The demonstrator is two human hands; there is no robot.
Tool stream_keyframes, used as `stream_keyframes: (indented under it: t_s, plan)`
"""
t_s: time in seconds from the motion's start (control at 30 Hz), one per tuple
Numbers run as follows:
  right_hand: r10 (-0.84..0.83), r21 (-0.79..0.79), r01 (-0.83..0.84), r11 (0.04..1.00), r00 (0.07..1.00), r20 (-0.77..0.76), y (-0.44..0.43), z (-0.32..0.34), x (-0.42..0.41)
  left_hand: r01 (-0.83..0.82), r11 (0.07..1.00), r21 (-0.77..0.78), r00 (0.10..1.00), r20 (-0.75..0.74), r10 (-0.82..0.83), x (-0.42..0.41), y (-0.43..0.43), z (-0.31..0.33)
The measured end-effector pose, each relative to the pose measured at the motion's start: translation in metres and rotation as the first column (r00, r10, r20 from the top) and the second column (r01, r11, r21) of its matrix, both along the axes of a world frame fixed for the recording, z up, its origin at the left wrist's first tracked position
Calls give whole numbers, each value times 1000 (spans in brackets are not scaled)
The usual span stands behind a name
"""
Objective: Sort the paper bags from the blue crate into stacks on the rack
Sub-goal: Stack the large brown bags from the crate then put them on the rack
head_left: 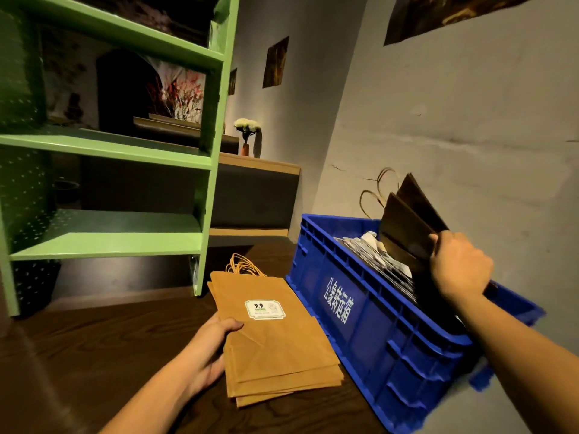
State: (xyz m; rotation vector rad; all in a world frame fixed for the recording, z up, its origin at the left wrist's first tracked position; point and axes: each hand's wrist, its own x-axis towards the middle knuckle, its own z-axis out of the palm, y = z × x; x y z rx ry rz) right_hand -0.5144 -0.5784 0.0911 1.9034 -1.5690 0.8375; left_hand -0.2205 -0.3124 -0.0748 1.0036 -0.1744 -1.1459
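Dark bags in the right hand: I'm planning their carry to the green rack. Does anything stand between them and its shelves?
Only low things: the blue crate, whose wall the dark bags stick up above, and the tan bag stack on the table, held by the left hand. Above them nothing visible blocks the green rack.

Only the person's two arms and hands are in view. The left forearm (156, 399) is bare along all of its visible length, and so is the right forearm (517, 349). Both are slender, and bare skin runs straight through each wrist. The left hand (216, 346) and the right hand (459, 267) are bare too. The right hand shows its back and knuckles.
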Motion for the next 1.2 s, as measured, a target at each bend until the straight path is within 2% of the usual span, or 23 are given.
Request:
stream_keyframes:
  t_s: [0.1,0.27,0.4,0.5,0.57,0.63,0.7,0.8,0.97,1.07,1.2]
  plan:
    - [96,-135,-86,987,993,64,8,2,3,7,1000,-2,1000,6,-7,0,1,-1]
    - [215,-235,-166,958,956,199,22,12,8,37,999,-35,999,13,-37,-1,3,1]
    - [349,-386,-198,901,859,374,40,60,26,36,998,-44,999,-5,-36,-3,4,11]
    - [473,-449,-257,856,740,478,58,110,48,27,999,-45,1000,9,-26,-1,2,12]
    - [538,-421,-343,840,624,567,66,131,67,26,999,-39,1000,16,-25,0,2,12]
    - [541,-289,-474,832,577,612,75,128,88,34,999,-39,999,30,-33,2,4,13]
    - [518,-84,-593,801,616,593,85,101,108,33,998,-44,999,38,-32,2,6,13]
    - [472,179,-612,771,737,484,103,44,128,21,998,-66,1000,20,-20,1,8,11]
    - [432,414,-579,702,809,399,114,-34,144,17,1000,-2,995,-101,-17,3,11,14]
    - [428,392,-604,694,784,449,116,-44,141,-16,1000,-6,998,-57,16,4,10,13]
    - [450,90,-632,770,637,626,122,-4,134,2,1000,-7,999,-34,-2,8,9,11]
